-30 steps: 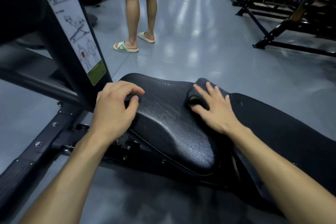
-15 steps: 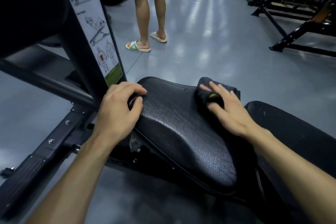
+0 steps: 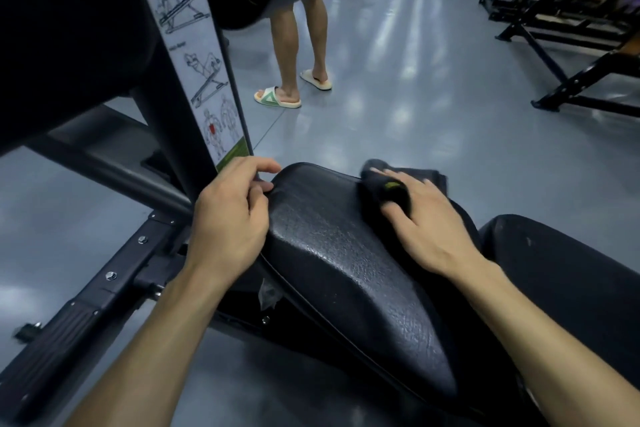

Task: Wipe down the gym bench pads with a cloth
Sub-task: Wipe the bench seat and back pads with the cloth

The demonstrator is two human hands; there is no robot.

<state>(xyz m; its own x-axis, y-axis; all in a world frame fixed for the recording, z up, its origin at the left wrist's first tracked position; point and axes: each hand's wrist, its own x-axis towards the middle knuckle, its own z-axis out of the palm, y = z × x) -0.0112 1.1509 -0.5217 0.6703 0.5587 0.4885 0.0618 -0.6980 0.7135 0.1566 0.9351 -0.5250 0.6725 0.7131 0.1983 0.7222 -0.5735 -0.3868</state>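
Observation:
A black cracked-leather seat pad (image 3: 346, 263) fills the middle of the view, with a second black pad (image 3: 561, 274) to its right. My right hand (image 3: 429, 229) presses a dark cloth (image 3: 384, 191) with a small green tag onto the far right part of the seat pad, fingers spread over it. My left hand (image 3: 228, 222) grips the pad's left edge, fingers curled over the rim.
A black machine frame with an instruction sticker (image 3: 197, 59) rises at the left, its bolted base rail (image 3: 90, 291) running along the grey floor. A person in sandals (image 3: 277, 99) stands beyond the pad. More black gym racks (image 3: 568, 35) line the right side.
My right hand and the cloth have slid toward the far end of the seat pad. My left hand keeps its hold on the pad's edge. The view has shifted closer.

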